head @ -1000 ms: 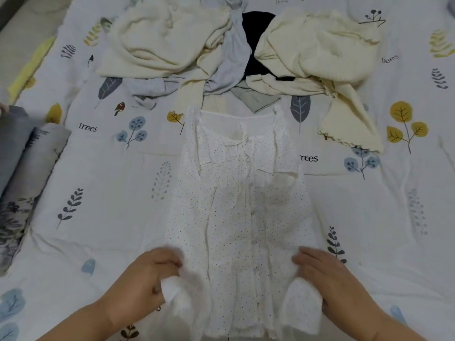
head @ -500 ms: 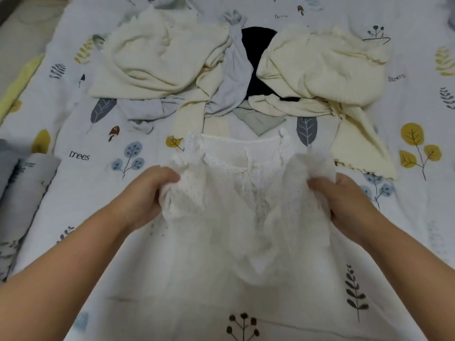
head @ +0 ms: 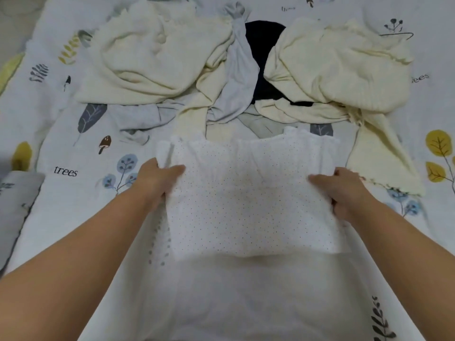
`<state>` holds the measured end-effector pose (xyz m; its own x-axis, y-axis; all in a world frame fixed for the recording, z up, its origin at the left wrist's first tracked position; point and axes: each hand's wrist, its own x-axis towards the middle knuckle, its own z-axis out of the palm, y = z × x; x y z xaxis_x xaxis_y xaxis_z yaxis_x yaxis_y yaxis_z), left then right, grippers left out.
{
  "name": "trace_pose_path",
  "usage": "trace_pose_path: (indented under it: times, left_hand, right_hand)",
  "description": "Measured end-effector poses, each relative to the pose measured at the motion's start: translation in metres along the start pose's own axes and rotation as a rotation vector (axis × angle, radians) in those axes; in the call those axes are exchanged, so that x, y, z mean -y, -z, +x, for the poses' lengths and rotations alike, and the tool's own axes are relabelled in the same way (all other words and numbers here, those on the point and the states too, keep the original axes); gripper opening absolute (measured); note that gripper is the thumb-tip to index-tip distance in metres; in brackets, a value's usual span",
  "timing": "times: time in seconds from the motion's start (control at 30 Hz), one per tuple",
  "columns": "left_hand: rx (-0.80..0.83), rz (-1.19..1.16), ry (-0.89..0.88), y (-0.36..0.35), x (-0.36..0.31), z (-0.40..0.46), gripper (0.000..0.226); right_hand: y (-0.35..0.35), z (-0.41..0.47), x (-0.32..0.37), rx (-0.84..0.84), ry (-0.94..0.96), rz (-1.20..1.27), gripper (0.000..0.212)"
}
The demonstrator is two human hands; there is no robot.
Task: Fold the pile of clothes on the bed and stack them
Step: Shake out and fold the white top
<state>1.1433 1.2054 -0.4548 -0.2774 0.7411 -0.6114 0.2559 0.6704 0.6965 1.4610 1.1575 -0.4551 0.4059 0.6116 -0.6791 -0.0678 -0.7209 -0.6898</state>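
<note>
Head view looks down on the white dotted blouse (head: 248, 200), which lies folded over on itself in the middle of the bed, a flat rectangle with its ruffled top edge toward the far side. My left hand (head: 157, 183) grips the blouse's left edge, thumb lying on top of the cloth and fingers curled underneath it. My right hand (head: 344, 190) grips the right edge the same way, thumb pressed on the upper layer, the other fingers tucked out of sight below. Both forearms reach in from the near corners of the frame. Just beyond the blouse, touching or nearly touching its top edge, sits the pile of unfolded clothes: a cream knit garment (head: 152, 60) on the left, a second cream knit garment (head: 337, 67) on the right with a sleeve trailing down beside my right hand, a pale grey-blue piece (head: 236, 77) twisted between them, a dark navy item (head: 263, 52) mostly buried behind, and a grey-green scrap (head: 258, 124) poking out at the bottom. All of it rests on the white bedsheet (head: 73, 205) printed with leaves, mushrooms and the word "trees". At the far left edge lies folded grey fabric (head: 14, 205).
</note>
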Motion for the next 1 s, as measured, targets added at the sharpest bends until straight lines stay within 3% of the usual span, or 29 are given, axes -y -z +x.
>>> trace_pose_path:
  times: [0.13,0.2,0.3,0.47,0.67,0.83,1.0]
  left_hand:
    - [-0.204,0.073,-0.122,-0.009,0.003,0.007,0.04]
    - [-0.312,0.202,-0.125,-0.013,0.006,-0.001,0.056]
    - [-0.258,0.274,-0.081,-0.018,0.024,-0.021,0.068]
    - [-0.15,0.362,-0.124,-0.032,0.055,-0.056,0.059]
    - [-0.119,0.304,-0.231,-0.034,0.059,-0.085,0.066]
    - [-0.022,0.47,-0.38,-0.014,0.087,-0.137,0.066]
    - [0.042,0.584,-0.247,-0.01,0.129,-0.156,0.059]
  right_hand:
    - [0.001,0.004,-0.002,-0.226,0.218,-0.112,0.022]
    - [0.006,0.002,-0.005,-0.307,0.23,-0.215,0.037]
    - [0.013,-0.006,-0.018,-0.248,0.123,-0.368,0.055]
    - [0.012,-0.032,-0.037,-0.005,0.053,-0.445,0.043]
    - [0.021,-0.057,-0.042,-0.005,0.124,-0.418,0.024]
    - [0.047,-0.095,-0.081,0.083,0.062,-0.452,0.015]
    - [0.055,-0.116,-0.12,0.086,0.042,-0.558,0.007]
